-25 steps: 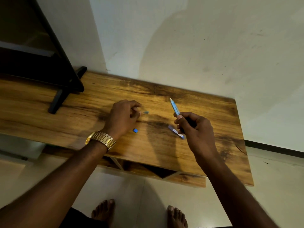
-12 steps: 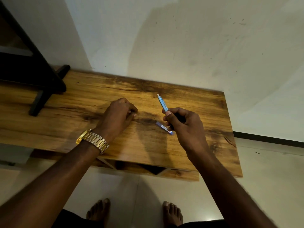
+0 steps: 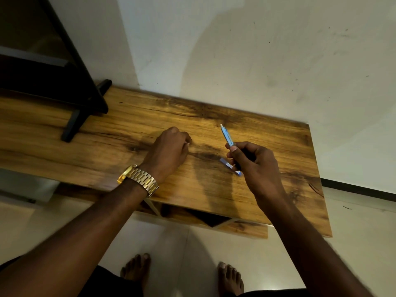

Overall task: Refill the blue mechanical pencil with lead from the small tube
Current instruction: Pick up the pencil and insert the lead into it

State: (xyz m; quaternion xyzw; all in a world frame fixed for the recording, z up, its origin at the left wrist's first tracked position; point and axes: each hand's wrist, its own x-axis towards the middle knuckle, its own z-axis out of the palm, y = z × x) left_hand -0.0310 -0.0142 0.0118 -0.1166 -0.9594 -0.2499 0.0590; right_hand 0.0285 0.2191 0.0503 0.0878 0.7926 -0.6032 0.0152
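Head view: right hand [image 3: 255, 166] grips the blue pencil [image 3: 226, 136], lower barrel hidden inside the grip; small tube [image 3: 230, 167] lies just beneath on the bench [image 3: 120, 133]. Left hand [image 3: 169, 150] is curled, contents hidden.

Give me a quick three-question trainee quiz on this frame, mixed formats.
1. True or false: the right hand holds the blue mechanical pencil with its visible end pointing up, away from the person.
2. Where is the small tube? A) in the left hand B) lying on the wooden table beside the right hand C) on the floor
3. Fill in: the left hand rests on the table with its fingers ____.

Key: 1 true; 2 B; 3 curled
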